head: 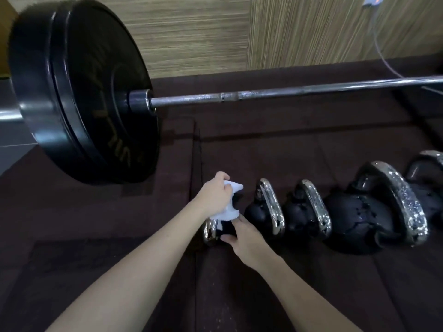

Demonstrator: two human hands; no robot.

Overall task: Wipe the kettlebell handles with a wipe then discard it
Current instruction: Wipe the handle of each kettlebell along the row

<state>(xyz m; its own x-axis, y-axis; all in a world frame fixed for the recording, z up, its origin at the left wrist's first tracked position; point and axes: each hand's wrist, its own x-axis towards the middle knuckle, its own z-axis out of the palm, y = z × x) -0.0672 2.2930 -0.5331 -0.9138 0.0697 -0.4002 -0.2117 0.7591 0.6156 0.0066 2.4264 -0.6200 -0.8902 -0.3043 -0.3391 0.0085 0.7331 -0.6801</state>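
Several black kettlebells with chrome handles stand in a row on the dark floor mat, running from centre to the right edge. My left hand (215,196) grips a white wipe (230,204) wrapped over the chrome handle (210,232) of the leftmost kettlebell, most of which is hidden by my hands. My right hand (244,238) holds that kettlebell's black body just below the wipe, fingers curled round it. The kettlebell beside it (265,212) shows a bare chrome handle, as does the third one (309,212).
A loaded barbell lies across the floor behind the row, its black plates (81,92) at left and steel bar (287,92) running right. A large kettlebell (374,212) and another (429,168) sit at right. A wood-panel wall (311,32) stands behind, with a cable (383,53) hanging.
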